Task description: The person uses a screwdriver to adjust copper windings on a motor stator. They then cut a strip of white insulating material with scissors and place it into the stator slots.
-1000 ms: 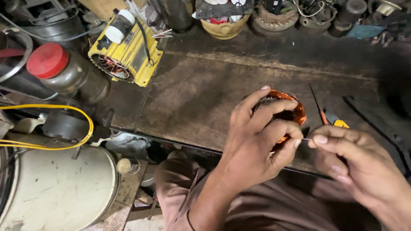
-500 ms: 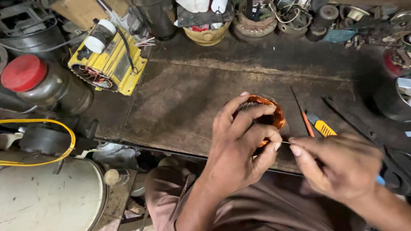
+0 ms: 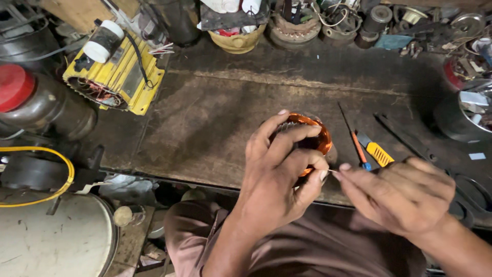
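In the lower middle of the frame, the left hand (image 3: 279, 174) is clasping the copper coil (image 3: 310, 137), while the right hand (image 3: 405, 195), just to its right, is pinching a thin wire end (image 3: 333, 172) at the coil's lower right edge.

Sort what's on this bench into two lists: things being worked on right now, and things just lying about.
In hand:
- copper-wound coil, gripped by the left hand
- thin wire end, pinched by the right hand

Lying about:
- orange screwdriver
- yellow utility knife
- yellow motor housing
- red-capped tank
- yellow bowl
- yellow cable
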